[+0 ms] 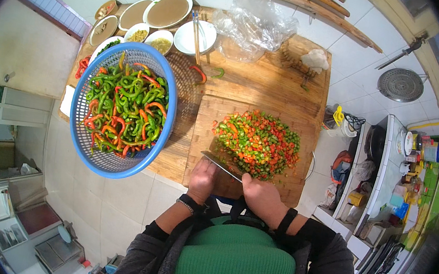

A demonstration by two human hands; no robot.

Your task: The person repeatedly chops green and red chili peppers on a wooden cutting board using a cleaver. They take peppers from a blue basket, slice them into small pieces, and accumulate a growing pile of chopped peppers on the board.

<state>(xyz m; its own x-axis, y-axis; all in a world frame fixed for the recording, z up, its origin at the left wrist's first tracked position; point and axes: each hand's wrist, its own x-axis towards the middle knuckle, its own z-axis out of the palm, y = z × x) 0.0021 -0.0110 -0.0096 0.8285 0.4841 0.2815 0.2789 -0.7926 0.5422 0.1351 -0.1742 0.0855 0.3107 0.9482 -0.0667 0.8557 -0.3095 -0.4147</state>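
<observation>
A knife (222,166) is gripped in my right hand (261,197) near the front edge of a wooden cutting board (210,114). The blade slants toward the far left, its flat side facing the chopped peppers. My left hand (202,178) is at the board's front left with fingers curled, close to the blade's far end; whether anything lies under those fingers is hidden. Chopped red and green chili peppers (259,143) form a broad heap on the board. To the left, a blue plastic colander basket (172,104) holds many whole red and green chilies (126,107).
Beyond the basket stand several bowls and plates, one white bowl (188,37) with chopsticks (196,40) across it. Loose chilies (198,74) lie on the wooden table (242,77). A clear plastic bag (251,24) sits at the back. Shelves and a tiled counter (388,154) run along the right.
</observation>
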